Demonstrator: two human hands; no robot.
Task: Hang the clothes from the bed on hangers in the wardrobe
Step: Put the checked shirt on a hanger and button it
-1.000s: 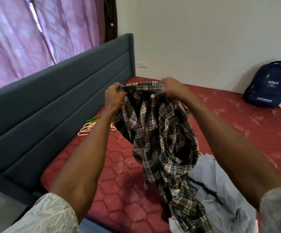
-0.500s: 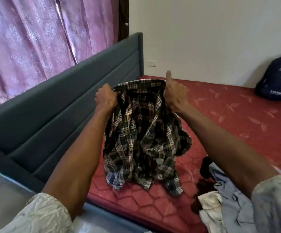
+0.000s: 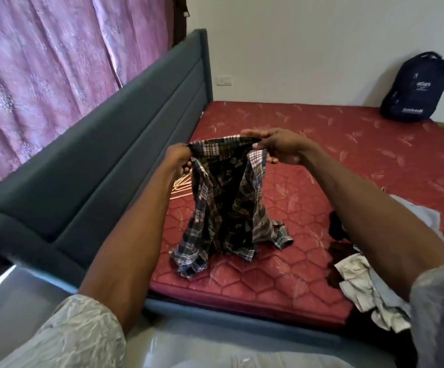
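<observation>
A dark plaid shirt [image 3: 226,205] hangs between both hands over the red mattress [image 3: 321,144], its lower end crumpled on the bed. My left hand [image 3: 178,159] grips the collar edge at its left end. My right hand [image 3: 276,144] pinches the collar at its right end, fingers stretched along the top. Several peach-coloured hangers [image 3: 179,187] lie on the mattress by the headboard, partly hidden behind my left hand and the shirt. A pile of light grey and white clothes [image 3: 369,290] with a dark garment lies at the right, under my right forearm.
The grey padded headboard [image 3: 104,160] runs along the left, with purple curtains [image 3: 43,62] behind it. A dark blue backpack [image 3: 417,88] leans on the white wall at the far right corner of the bed. The bed frame's edge [image 3: 215,317] is right in front of me.
The view has pulled back and tilted down. Both hands have lowered the shirt and drawn its collar taut; my right thumb no longer sticks up. The hangers show again beside the shirt.
</observation>
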